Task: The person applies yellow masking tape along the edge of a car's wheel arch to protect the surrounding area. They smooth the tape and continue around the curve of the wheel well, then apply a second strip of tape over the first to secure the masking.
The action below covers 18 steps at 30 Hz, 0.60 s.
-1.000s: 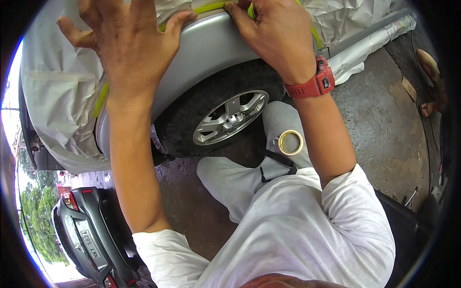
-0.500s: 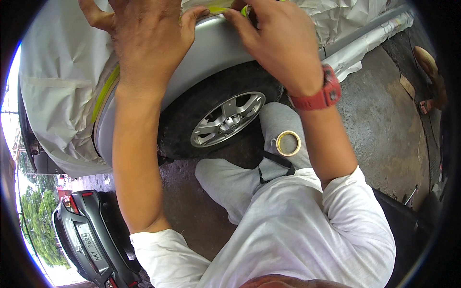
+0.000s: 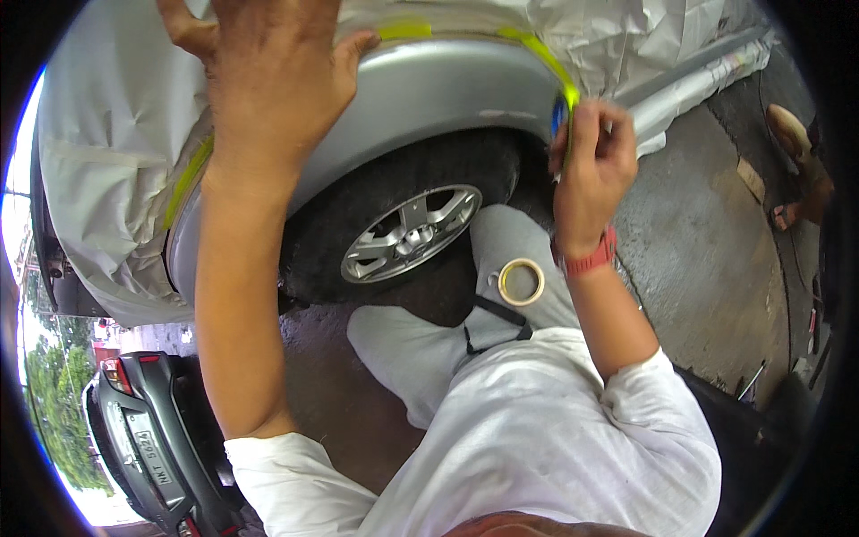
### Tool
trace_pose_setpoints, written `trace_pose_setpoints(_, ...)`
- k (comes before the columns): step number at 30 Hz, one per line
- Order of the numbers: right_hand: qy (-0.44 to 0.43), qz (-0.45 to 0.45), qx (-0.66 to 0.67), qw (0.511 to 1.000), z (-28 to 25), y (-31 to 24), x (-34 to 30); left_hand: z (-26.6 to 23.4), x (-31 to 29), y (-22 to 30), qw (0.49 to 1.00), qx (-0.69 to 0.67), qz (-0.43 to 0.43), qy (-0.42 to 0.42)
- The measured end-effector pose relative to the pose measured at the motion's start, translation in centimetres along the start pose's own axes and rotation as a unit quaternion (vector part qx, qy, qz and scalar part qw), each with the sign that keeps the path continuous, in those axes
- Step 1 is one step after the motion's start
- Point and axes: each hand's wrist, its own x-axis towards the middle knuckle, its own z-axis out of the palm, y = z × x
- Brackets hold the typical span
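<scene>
Along the masked edge of a silver wheel-arch panel (image 3: pixel 447 76), a strip of yellow-green masking tape (image 3: pixel 541 52) runs to the right. Its far end leads down to a tape roll (image 3: pixel 563 116) with a blue core, gripped by my right hand (image 3: pixel 595 166), which is slightly blurred. My left hand (image 3: pixel 282 89) is spread over the panel's upper left, the thumb tip beside the tape; some of its fingertips lie beyond the upper edge. More of the tape (image 3: pixel 188 183) borders the masking paper (image 3: pixel 116 179) at left.
Below the arch is a black tire with a silver wheel (image 3: pixel 413 234). A second tape roll (image 3: pixel 521 282), pale-rimmed, rests on my grey-trousered leg. Paper (image 3: pixel 707 85) wraps the sill at right. Another person's foot (image 3: pixel 786 216) is at far right; a dark car (image 3: pixel 148 438) stands lower left.
My right hand has moved right and down with the tape roll, drawing out a length of tape along the arch. My left hand stays at nearly the same place.
</scene>
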Motion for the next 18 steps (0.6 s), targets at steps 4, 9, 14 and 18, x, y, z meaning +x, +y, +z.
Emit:
trace_pose_setpoints(4, -0.014, 0.047, -0.034, 0.998, -5.6, 1.7, -3.1, -3.2, 1.4, 1.1, 0.988, -0.138, -0.004, -0.076)
trace_pose_setpoints(9, -0.043, 0.099, -0.042, 0.993, -9.0, 2.5, -4.8, -3.7, 2.9, 2.9, 0.960, -0.243, -0.007, -0.136)
trace_pose_setpoints(14, -0.167, 0.199, -0.006, 0.966, -7.6, 0.4, -5.2, -3.2, 1.2, 6.1, 0.972, -0.233, -0.007, -0.042)
trace_pose_setpoints(18, -0.312, 0.163, -0.090, 0.932, -7.6, -0.8, -4.8, -8.3, -4.6, 10.7, 0.856, -0.490, -0.132, -0.101)
